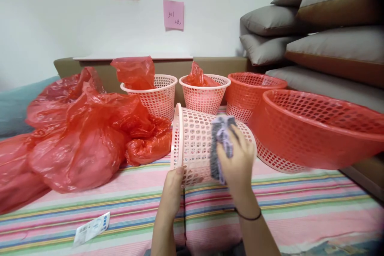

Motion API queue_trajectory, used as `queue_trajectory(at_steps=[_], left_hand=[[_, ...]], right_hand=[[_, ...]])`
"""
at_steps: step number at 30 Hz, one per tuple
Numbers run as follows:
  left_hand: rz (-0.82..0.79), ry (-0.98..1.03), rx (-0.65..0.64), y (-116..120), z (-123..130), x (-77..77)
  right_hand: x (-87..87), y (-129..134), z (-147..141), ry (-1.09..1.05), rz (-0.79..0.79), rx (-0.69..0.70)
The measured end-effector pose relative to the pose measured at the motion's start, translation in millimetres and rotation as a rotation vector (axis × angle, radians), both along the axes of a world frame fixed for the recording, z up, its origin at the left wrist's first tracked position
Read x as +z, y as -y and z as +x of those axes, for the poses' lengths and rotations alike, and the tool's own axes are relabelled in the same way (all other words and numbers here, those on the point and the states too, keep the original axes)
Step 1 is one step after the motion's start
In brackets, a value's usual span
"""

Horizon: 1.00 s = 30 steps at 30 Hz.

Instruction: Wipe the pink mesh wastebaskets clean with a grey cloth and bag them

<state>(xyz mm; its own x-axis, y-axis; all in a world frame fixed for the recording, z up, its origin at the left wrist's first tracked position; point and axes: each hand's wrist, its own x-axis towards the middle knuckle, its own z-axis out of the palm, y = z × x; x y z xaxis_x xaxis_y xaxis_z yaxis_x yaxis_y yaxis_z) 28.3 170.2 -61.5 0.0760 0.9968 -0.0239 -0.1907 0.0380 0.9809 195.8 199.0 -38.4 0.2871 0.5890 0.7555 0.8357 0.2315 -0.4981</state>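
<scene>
A pink perforated basket lies on its side in the middle, its rim facing left. My left hand grips that rim at its lower edge, thumb on the outside. Pressed against the basket's side is a grey and lilac cloth, with my right hand closed on it. The cloth covers part of the holes near the basket's base end. The fingers of my left hand inside the rim are partly hidden.
Crumpled red plastic bags spread over the left. Behind stand two pink baskets with red bags in them. Red-lined baskets stand at the right, below stacked grey cushions. A white label lies on the striped cloth.
</scene>
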Motion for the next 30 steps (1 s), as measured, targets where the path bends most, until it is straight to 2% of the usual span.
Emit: queue_trajectory(at_steps=[4, 7, 10, 15, 18, 21, 27, 30], left_hand=[[0.012, -0.032, -0.013, 0.9, 2.0, 2.2], [0.028, -0.041, 0.0, -0.4, 2.6, 1.3], [0.022, -0.027, 0.015, -2.1, 2.8, -0.7], [0.033, -0.013, 0.052, -3.9, 0.2, -8.1], [0.045, 0.007, 0.071, -5.2, -1.9, -11.0], [0.02, 0.011, 0.035, -6.1, -1.9, -9.7], [0.017, -0.025, 0.019, -4.5, 2.1, -2.6], [0.018, -0.026, 0.029, -3.8, 3.5, -2.6]], right_hand=[[-24.1, -17.7, 52.8, -0.158, -0.021, -0.24], [-27.3, -17.5, 59.0, -0.183, -0.042, -0.278], [-15.9, -7.4, 30.0, -0.105, -0.017, -0.182], [10.1, 22.4, -47.2, 0.065, -0.005, 0.168], [17.3, 28.7, -63.5, 0.076, -0.013, 0.256], [12.4, 16.3, -39.7, 0.024, -0.019, 0.177], [-22.3, -15.9, 52.2, -0.192, -0.041, -0.197], [-26.7, -17.0, 62.4, -0.227, -0.065, -0.282]])
